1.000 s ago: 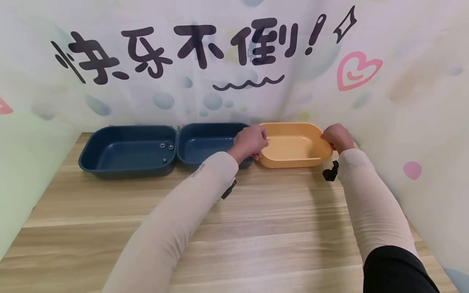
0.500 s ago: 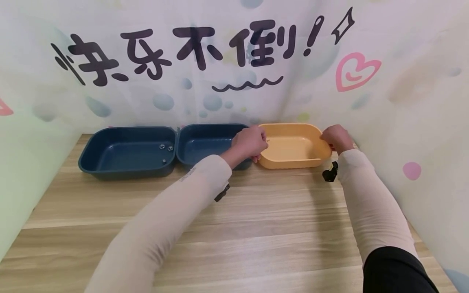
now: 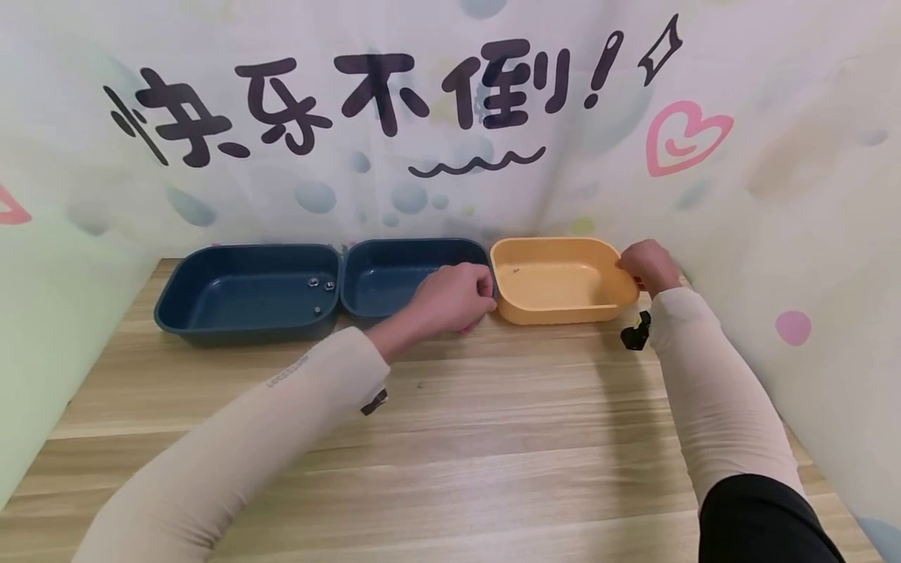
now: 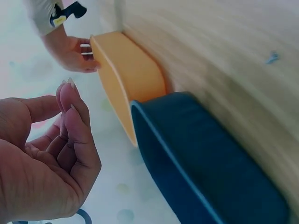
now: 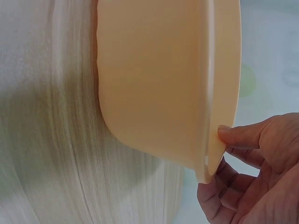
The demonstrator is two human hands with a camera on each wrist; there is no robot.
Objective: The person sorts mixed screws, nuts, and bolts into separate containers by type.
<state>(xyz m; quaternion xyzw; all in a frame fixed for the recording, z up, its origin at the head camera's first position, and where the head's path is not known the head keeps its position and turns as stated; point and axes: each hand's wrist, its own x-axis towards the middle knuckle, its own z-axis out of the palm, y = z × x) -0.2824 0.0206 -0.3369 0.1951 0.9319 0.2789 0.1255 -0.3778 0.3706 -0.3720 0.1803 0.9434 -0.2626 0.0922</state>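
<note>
My left hand (image 3: 454, 299) hovers over the front right corner of the middle blue bin (image 3: 380, 309), fingers loosely curled. In the left wrist view nothing shows between its thumb and fingertips. My right hand (image 3: 649, 264) pinches the right end rim of the yellow bin (image 3: 563, 314); in the right wrist view its thumb lies on one side of the rim (image 5: 226, 112) and the fingers on the other. A tiny dark piece (image 3: 516, 270) lies inside the yellow bin. On the table, a small screw-like metal piece (image 4: 272, 58) lies apart from the bins.
A larger blue bin (image 3: 239, 332) stands at the left end of the row, with several small metal nuts (image 3: 314, 282) at its right side. The bins line up along the printed backdrop (image 3: 394, 195) on a wood-grain table (image 3: 493, 453). A side wall (image 3: 838, 313) rises at the right.
My left hand has left the yellow bin's left rim and drawn back left and toward me, over the middle blue bin. The right hand keeps its grip on the yellow rim.
</note>
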